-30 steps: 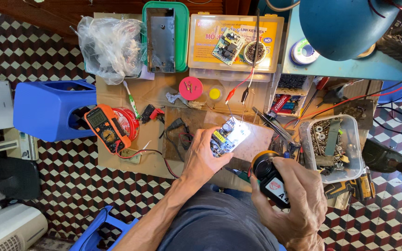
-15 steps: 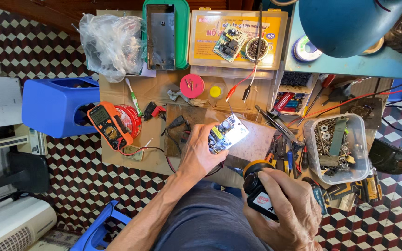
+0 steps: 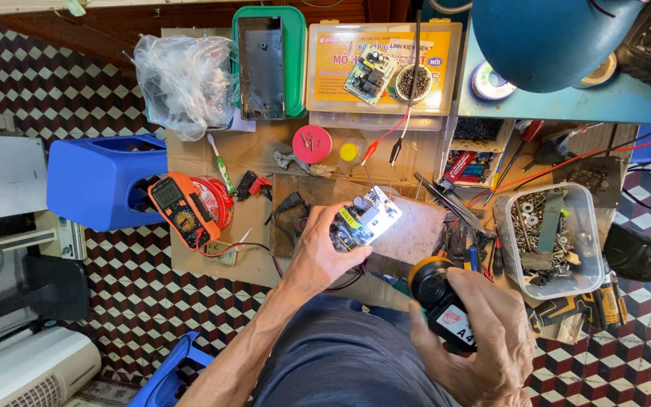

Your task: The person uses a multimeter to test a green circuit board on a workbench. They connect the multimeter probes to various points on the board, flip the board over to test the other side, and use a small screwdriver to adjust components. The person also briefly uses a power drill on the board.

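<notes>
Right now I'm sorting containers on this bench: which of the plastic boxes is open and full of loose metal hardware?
The clear plastic tub beside the right hand: lidless, holding screws and washers. The yellow-lidded case at the back is closed.

Checkered tile floor (image 3: 99,301), blue lamp shade (image 3: 559,38)

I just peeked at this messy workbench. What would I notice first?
First, the bright circuit board glowing at the middle, held up in the left hand. Next, the right hand at the bottom right grips a black and orange flashlight aimed at it. Left of them, an orange multimeter lies on the cardboard, by a big blue stool.
</notes>
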